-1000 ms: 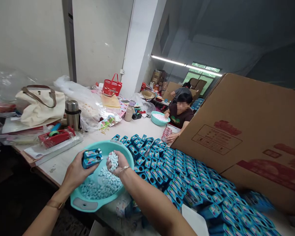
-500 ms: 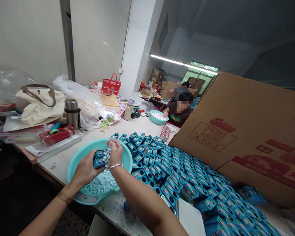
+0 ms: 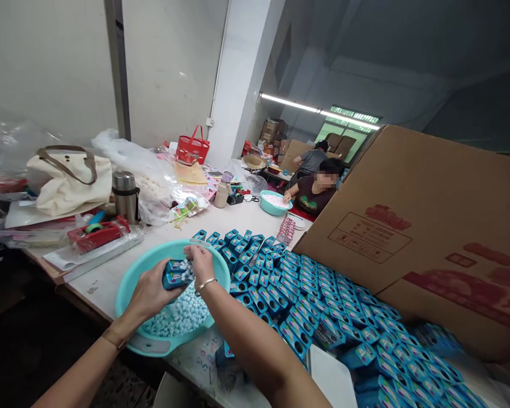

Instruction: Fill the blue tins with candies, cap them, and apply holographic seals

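My left hand (image 3: 148, 292) grips a pair of small blue boxes (image 3: 175, 274) side by side, tilted over a turquoise basin (image 3: 125, 292). Whitish pellets (image 3: 187, 268) lie at the open ends of these boxes. Against those ends my right hand (image 3: 202, 264) has its fingers curled round some pellets; its palm side is mostly hidden. More pale blue pellets (image 3: 178, 314) fill the bottom of the basin. A bracelet circles each wrist.
Rows of blue boxes (image 3: 300, 309) with dark round holes cover the table to the right. A large cardboard carton (image 3: 429, 226) stands behind them. A white lid (image 3: 331, 377), a steel flask (image 3: 126, 197) and a red tape dispenser (image 3: 97, 233) are nearby. A co-worker (image 3: 318, 190) sits across the table.
Fewer pellets show between my right hand and the boxes. My right hand has shifted slightly right and lower. Across the table, the co-worker's head has lifted and moved right.
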`<state>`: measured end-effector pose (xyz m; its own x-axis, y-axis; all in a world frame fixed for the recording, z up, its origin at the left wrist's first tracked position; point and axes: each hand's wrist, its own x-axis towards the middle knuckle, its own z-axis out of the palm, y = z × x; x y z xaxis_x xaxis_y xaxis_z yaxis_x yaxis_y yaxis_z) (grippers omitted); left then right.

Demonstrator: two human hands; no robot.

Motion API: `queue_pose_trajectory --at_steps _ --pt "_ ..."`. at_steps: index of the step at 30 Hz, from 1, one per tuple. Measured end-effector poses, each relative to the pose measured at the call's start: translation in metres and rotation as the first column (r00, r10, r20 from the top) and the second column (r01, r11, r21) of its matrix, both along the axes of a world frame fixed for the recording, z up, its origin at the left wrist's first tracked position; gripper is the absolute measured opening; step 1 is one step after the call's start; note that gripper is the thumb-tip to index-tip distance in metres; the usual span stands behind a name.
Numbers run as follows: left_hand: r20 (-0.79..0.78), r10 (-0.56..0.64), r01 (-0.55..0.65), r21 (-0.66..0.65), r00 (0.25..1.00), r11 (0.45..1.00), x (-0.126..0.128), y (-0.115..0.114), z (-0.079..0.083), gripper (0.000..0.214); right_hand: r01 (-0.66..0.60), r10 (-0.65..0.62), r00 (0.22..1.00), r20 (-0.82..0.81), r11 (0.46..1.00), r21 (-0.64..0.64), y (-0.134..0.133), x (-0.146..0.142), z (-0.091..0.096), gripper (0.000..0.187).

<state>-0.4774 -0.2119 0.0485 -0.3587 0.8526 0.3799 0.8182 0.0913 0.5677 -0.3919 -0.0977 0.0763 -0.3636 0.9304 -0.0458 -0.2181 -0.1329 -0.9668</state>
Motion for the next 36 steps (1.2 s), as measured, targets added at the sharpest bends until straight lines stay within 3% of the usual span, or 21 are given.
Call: queue_pose_trajectory --at_steps 9,13,15,16,18,21,24,26,28,30,32,34,36 --pt "0.107 -0.045 0.045 0.0 0.993 0.999 0.003 -0.001 0.003 0.066 -0.108 0.098 0.986 0.136 0.992 0.072 -0.015 0.0 -0.001 0.018" --pt "0.167 -0.056 0.058 -0.009 0.984 0.998 -0.005 -0.011 0.006 0.072 -0.14 0.107 0.971 0.214 0.98 0.143 0.008 0.017 -0.007 0.035" --pt "0.17 -0.082 0.082 0.008 0.982 0.997 -0.012 -0.017 0.005 0.074 -0.155 0.079 0.937 0.34 0.967 0.202 0.025 0.032 -0.018 0.029" --pt "0.169 -0.096 0.094 0.017 0.981 0.995 -0.015 -0.02 0.004 0.074 -0.196 0.081 0.896 0.436 0.954 0.226 0.031 0.039 -0.026 0.026" --pt "0.175 -0.101 0.097 0.033 0.979 0.995 -0.021 -0.025 0.0 0.073 -0.333 0.104 0.751 0.652 0.912 0.238 0.035 0.051 -0.044 0.037" --pt "0.244 -0.055 0.044 0.048 0.968 0.998 -0.026 -0.029 -0.008 0.074 -0.586 0.115 0.424 0.898 0.792 0.175 0.019 0.054 -0.069 0.06" --pt "0.374 0.01 -0.046 0.088 0.927 0.995 -0.027 -0.029 -0.013 0.072 -0.758 0.201 0.238 0.95 0.65 0.053 -0.01 0.042 -0.088 0.076" --pt "0.45 0.033 -0.094 0.115 0.892 0.989 -0.026 -0.028 -0.014 0.069 -0.824 0.259 0.181 0.949 0.566 0.003 -0.026 0.031 -0.098 0.07" --pt "0.487 0.037 -0.109 0.12 0.873 0.987 -0.026 -0.026 -0.011 0.068 -0.843 0.288 0.207 0.935 0.538 0.021 -0.036 0.019 -0.107 0.052" --pt "0.506 0.014 -0.089 0.123 0.862 0.988 -0.024 -0.025 -0.006 0.068 -0.837 0.341 0.251 0.906 0.547 0.026 -0.038 0.008 -0.112 0.026" --pt "0.505 -0.01 -0.064 0.13 0.863 0.989 -0.022 -0.023 0.001 0.069 -0.824 0.498 0.251 0.83 0.56 -0.088 -0.033 0.002 -0.113 0.012" --pt "0.487 -0.015 -0.053 0.126 0.873 0.991 -0.019 -0.021 0.008 0.07 -0.756 0.687 0.285 0.668 0.59 -0.285 -0.025 0.003 -0.107 0.011" --pt "0.469 -0.014 -0.053 0.13 0.883 0.99 -0.016 -0.019 0.014 0.072 -0.585 0.718 0.567 0.404 0.696 -0.416 -0.014 0.009 -0.095 0.012"
